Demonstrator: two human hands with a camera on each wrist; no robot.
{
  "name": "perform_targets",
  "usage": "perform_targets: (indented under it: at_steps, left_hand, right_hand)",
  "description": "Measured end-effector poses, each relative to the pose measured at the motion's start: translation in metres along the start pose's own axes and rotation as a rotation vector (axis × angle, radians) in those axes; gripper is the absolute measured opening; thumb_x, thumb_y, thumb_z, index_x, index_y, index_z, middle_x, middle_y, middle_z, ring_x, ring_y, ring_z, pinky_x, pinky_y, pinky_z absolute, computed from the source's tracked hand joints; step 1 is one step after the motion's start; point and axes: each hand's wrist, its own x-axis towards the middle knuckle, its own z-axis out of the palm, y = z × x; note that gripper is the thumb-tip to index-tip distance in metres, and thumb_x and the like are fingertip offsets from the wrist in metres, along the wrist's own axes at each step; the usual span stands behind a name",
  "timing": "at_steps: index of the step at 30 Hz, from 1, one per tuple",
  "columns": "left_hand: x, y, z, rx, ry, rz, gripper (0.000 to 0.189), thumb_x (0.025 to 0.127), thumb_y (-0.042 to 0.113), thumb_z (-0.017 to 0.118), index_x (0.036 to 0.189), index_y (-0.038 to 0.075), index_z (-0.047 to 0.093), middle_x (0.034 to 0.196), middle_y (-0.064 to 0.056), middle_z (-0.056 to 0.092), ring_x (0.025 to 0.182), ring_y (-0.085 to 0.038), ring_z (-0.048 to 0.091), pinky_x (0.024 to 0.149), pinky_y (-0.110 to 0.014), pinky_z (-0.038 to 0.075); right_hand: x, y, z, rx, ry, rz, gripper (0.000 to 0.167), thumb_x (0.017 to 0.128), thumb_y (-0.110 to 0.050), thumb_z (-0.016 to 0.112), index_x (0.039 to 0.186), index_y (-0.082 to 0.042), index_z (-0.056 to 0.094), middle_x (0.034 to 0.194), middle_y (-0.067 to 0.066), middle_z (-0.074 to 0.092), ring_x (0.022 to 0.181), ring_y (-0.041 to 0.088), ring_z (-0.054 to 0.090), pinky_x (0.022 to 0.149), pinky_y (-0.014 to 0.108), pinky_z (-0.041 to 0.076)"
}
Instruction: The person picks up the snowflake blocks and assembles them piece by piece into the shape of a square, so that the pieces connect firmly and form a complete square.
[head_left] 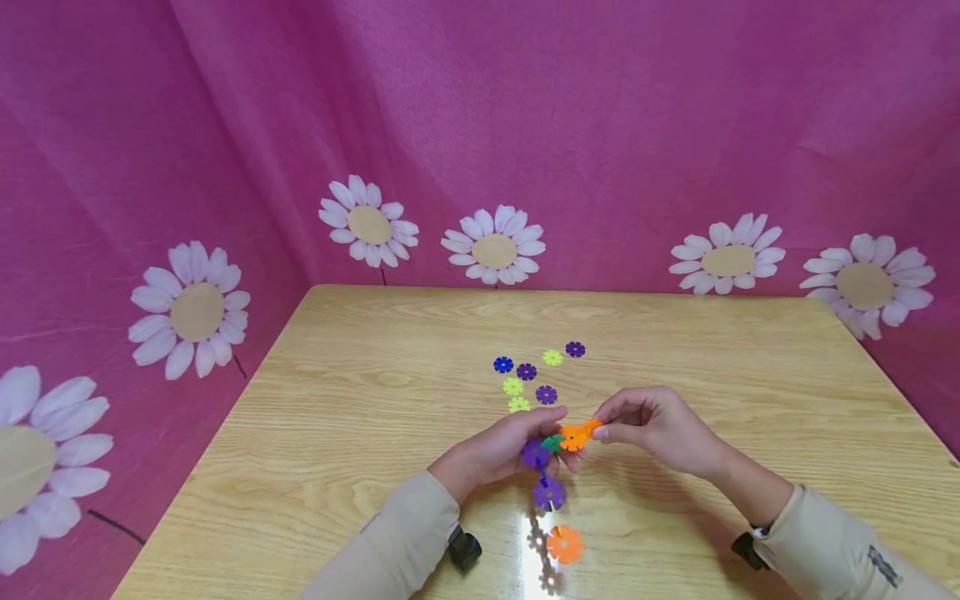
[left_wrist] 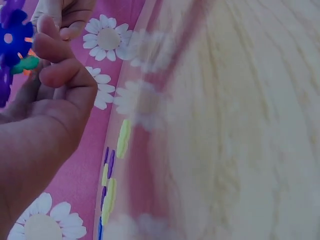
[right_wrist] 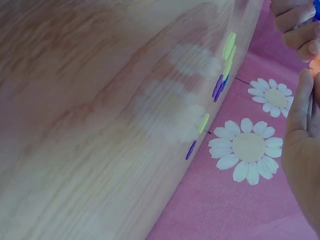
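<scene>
A chain of interlocking flower-shaped plastic discs hangs between both hands in the head view. My left hand point(head_left: 495, 446) holds the chain around a green disc point(head_left: 552, 443) and an upper purple disc point(head_left: 535, 454). From there a lower purple disc point(head_left: 550, 493) and a bottom orange disc point(head_left: 566, 544) dangle over the table. At the other end, my right hand point(head_left: 667, 429) pinches an orange disc between thumb and fingers, against another orange disc point(head_left: 573, 437) joined to the green one. The left wrist view shows a blue disc point(left_wrist: 14, 38) of the chain beside the left fingers.
Loose discs lie on the wooden table point(head_left: 360, 400) beyond the hands: a blue disc point(head_left: 503, 364), several purple ones such as the far purple disc point(head_left: 575, 349), and several yellow ones such as this yellow disc point(head_left: 552, 357). A pink curtain point(head_left: 600, 125) with daisies borders the table.
</scene>
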Motion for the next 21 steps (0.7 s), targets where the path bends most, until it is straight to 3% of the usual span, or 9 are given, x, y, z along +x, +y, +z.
perform_targets:
  at_steps: [5,10,17,21]
  left_hand:
    - [0.003,0.002,0.003,0.028,0.038,-0.033,0.068,0.102,0.05,0.045,0.116,-0.014,0.062,0.081,0.001,0.071,0.058,-0.007,0.051,0.057,-0.018,0.044]
    - [0.005,0.003,0.004,0.068,0.064,-0.068,0.057,0.099,0.053,0.051,0.105,0.0,0.07,0.082,0.001,0.071,0.058,-0.005,0.051,0.054,-0.016,0.04]
    - [0.004,0.004,0.004,0.061,0.079,-0.096,0.06,0.098,0.05,0.055,0.108,-0.007,0.069,0.079,0.001,0.071,0.061,-0.006,0.054,0.055,-0.016,0.042]
    - [0.003,0.004,0.004,0.07,0.08,-0.108,0.054,0.097,0.05,0.056,0.099,-0.001,0.073,0.079,0.001,0.072,0.062,-0.007,0.055,0.056,-0.017,0.044]
  right_hand:
    - [0.002,-0.001,0.005,-0.019,0.0,0.022,0.011,0.087,-0.004,0.074,0.098,-0.002,0.073,0.09,0.011,0.076,0.078,0.02,0.074,0.07,0.037,0.062]
    - [0.005,-0.004,0.012,-0.012,-0.017,0.026,0.013,0.088,-0.006,0.074,0.1,-0.003,0.073,0.094,0.012,0.076,0.081,0.017,0.074,0.072,0.035,0.062]
    - [0.005,-0.004,0.013,0.004,-0.061,0.051,0.016,0.089,-0.007,0.074,0.103,-0.001,0.073,0.097,0.014,0.076,0.083,0.02,0.075,0.073,0.033,0.061]
    - [0.006,-0.003,0.008,0.003,-0.135,0.046,0.021,0.088,-0.007,0.075,0.107,0.002,0.072,0.101,0.017,0.075,0.088,0.017,0.075,0.077,0.031,0.061]
